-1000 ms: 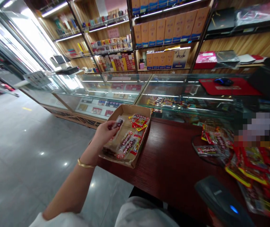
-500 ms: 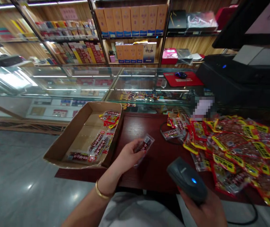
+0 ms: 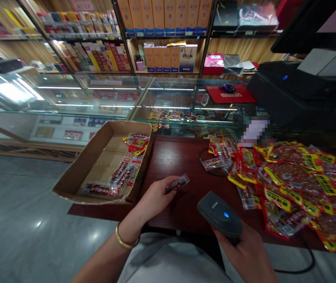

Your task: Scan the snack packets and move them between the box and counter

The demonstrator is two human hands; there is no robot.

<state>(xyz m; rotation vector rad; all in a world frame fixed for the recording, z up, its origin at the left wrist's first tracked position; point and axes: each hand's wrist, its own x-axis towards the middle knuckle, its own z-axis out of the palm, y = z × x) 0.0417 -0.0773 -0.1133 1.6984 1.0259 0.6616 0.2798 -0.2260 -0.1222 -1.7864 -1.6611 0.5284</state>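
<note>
Between the thumb and fingers of my left hand (image 3: 158, 196) is a small clear snack packet (image 3: 178, 184) with dark and white printing, held above the dark red tabletop (image 3: 173, 157). My right hand (image 3: 244, 251) is wrapped round a dark grey barcode scanner (image 3: 219, 214), which shows a blue light and points toward the packet. To the left, a shallow cardboard box (image 3: 97, 157) holds several similar packets (image 3: 122, 175), most of its bottom bare. On the right lies a heaped pile of red and yellow snack packets (image 3: 291, 177), close beyond the scanner.
A glass display counter (image 3: 173, 96) runs behind the table, with a red mouse pad (image 3: 215, 95) and a mouse (image 3: 227, 88) on it. At the right stands a black machine (image 3: 309, 94) under a monitor. A black cable (image 3: 306, 267) trails below the right edge.
The packet in my left hand has turned, its printed face now more edge-on and level. The scanner has moved left, closer to the packet. The view has tilted slightly downward.
</note>
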